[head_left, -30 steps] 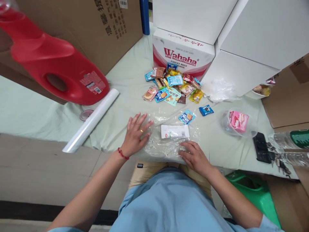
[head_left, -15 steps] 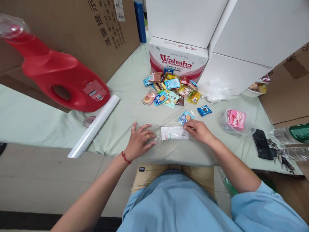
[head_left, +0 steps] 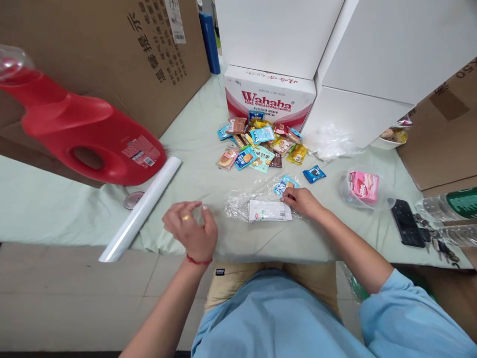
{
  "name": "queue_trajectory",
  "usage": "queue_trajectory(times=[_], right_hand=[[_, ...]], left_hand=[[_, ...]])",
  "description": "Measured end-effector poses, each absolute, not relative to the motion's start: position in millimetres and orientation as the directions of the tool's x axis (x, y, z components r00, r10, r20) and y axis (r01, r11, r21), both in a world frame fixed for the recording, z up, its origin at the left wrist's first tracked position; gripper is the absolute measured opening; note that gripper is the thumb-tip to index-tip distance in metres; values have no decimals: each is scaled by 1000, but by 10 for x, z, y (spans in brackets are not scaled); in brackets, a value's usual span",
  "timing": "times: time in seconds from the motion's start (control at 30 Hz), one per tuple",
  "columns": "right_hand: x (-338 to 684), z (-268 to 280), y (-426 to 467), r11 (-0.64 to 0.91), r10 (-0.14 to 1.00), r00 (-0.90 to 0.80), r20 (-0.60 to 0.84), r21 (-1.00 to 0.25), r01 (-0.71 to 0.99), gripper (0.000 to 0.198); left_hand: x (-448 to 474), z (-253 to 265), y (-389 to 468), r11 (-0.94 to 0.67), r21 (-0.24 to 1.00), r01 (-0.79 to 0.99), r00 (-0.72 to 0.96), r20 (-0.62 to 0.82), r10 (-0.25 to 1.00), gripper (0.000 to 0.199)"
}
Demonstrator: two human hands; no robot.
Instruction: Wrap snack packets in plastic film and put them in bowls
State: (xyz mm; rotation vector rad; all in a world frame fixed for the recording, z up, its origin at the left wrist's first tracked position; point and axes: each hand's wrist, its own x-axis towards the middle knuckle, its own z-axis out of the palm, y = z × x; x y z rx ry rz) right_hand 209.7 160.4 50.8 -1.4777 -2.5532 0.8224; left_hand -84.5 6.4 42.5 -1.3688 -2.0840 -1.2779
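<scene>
A table (head_left: 197, 179) covered in pale green cloth stands over a light-tiled floor (head_left: 85, 308), brown cardboard boxes (head_left: 93, 54) to left and right.

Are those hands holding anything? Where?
Left hand: nothing. Right hand: at the upper right corner of the white packet; whether pinching it or plastic film is unclear.

Tiled floor (head_left: 93, 283), white boxes (head_left: 279, 35) and a brown carton (head_left: 100, 59) suggest an indoor storage room.
</scene>
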Motion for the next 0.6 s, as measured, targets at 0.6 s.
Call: queue_trajectory(times=[0.6], right_hand=[[2153,939,1927,378,906,-400,-142,-157,912,27]], left_hand=[[-56,159,249,-242,316,917,119,362,925,37]])
